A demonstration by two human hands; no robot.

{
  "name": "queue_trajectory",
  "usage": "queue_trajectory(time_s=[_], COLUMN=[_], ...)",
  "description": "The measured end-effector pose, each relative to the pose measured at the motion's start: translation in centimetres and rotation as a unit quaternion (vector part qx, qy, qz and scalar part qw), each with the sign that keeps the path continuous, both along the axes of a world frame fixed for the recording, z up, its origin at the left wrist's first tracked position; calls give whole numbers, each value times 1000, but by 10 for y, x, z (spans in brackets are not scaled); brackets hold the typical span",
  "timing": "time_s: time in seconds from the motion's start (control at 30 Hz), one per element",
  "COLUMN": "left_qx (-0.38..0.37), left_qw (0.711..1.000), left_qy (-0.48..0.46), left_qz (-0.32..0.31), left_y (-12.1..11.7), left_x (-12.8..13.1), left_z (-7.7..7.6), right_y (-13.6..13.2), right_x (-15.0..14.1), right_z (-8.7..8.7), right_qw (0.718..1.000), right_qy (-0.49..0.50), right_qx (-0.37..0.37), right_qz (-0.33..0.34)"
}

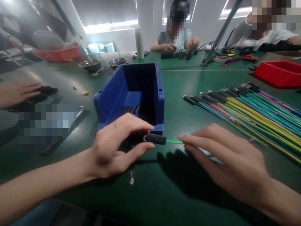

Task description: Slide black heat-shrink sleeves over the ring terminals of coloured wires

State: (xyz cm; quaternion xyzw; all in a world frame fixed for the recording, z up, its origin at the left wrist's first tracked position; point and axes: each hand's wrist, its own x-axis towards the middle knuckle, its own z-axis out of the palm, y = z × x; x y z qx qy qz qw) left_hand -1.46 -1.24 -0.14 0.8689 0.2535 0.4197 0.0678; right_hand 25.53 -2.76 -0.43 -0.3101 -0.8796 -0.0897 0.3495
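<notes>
Between the thumb and forefinger of my left hand (117, 146) is a black sleeve (157, 139) with a metal ring terminal showing at its left end. From its right end runs a thin green-yellow wire (174, 142), pinched in the fingertips of my right hand (225, 153). Just behind my left hand stands a blue bin (160, 94), its open front facing me, with several black sleeves (134, 109) lying inside. Right of it, beyond my right hand, lies a row of coloured wires (237, 106) with black sleeves and ring terminals at their far ends.
A red tray (279, 73) sits at the far right. Metal bowls (90, 65) and a pale bottle (139, 42) stand behind the bin. A co-worker's hand (21, 92) is at the left edge, near a clear plastic bag (70, 121). Two people sit across the green table (178, 81).
</notes>
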Motion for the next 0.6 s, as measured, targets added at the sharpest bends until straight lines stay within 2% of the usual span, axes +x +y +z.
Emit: queue_trajectory(time_s=[0.13, 0.6], left_qx=[-2, 5], left_qw=[1000, 999], left_qy=[-7, 27], left_qz=[-17, -17], left_y=[1, 1], left_x=[1, 2], left_z=[0, 6], right_y=[0, -1], right_x=[2, 3], right_z=[-2, -3], right_qw=[1000, 1000], right_qy=[-2, -18], right_qx=[0, 1], right_qz=[-1, 4])
